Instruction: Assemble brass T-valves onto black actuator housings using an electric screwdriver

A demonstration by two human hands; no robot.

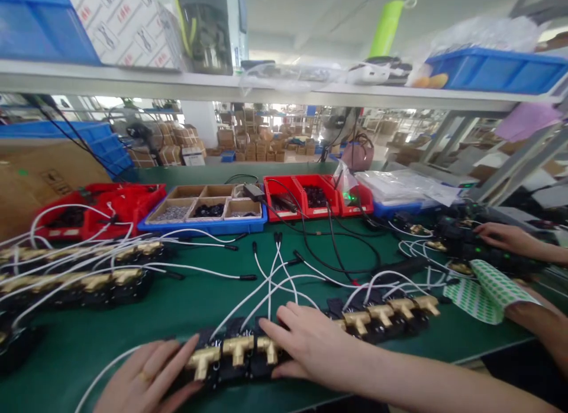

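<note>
Both hands flat and unclenched, left hand and right hand bracket the row of brass valves at the green table's near edge, apparently aligning them; evening the row likely wants gentle inward pressure.

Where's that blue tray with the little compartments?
The blue tray sits at the far middle-left of the green table, between a red bin on its left and red bins on its right.
</note>
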